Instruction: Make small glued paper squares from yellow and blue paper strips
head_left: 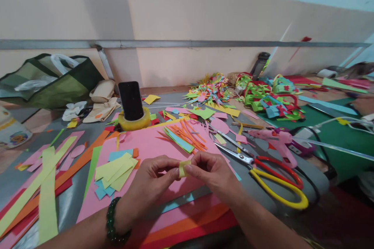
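Observation:
A small yellow paper strip (183,167) is curled between the fingertips of both hands. My left hand (152,184), with a dark green bead bracelet (111,221) at the wrist, pinches its left side. My right hand (214,175) pinches its right side. Both hover over a large pink paper sheet (152,144). A pile of yellow and blue paper rectangles (115,173) lies left of my left hand. Orange and blue-green strips (184,136) lie just beyond the hands.
Scissors with red and yellow handles (274,179) lie right of my right hand, with a pink glue gun (277,142) behind. A phone (130,100) stands in a yellow tape roll (134,122). Long coloured strips (46,186) lie left. Finished paper crafts (263,95) and a green bag (49,79) sit farther back.

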`<control>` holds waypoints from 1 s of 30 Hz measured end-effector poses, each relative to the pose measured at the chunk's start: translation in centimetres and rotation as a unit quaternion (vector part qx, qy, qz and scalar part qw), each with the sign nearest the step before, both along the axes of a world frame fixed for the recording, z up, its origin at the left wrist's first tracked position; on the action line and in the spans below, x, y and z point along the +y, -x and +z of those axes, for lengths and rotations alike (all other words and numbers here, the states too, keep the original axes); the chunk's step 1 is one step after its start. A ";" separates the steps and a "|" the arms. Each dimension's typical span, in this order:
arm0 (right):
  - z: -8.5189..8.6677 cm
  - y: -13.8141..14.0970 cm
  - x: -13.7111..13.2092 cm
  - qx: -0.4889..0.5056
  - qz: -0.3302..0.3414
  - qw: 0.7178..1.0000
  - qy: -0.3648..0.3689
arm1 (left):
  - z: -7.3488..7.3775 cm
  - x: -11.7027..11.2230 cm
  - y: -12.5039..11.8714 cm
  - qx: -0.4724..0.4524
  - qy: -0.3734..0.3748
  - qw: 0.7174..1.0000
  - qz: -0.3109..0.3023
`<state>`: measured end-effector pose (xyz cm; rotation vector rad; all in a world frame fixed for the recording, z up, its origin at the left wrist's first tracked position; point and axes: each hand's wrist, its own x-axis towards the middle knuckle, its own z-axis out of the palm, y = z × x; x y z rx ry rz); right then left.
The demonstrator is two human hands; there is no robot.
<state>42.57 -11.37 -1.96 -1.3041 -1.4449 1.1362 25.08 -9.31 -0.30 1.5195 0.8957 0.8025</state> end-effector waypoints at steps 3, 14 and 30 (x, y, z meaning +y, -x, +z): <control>-0.1 0.1 0.0 0.004 -0.001 1.000 0.002 | 0.0 -0.1 0.0 0.001 0.010 1.000 0.001; 0.9 1.2 -1.0 -0.014 0.019 0.996 -0.084 | -0.3 -0.2 -0.1 0.020 -0.003 0.999 -0.038; -0.3 0.1 -1.8 -0.037 -0.055 0.978 -0.199 | 1.1 6.5 3.7 0.329 -0.256 0.907 0.060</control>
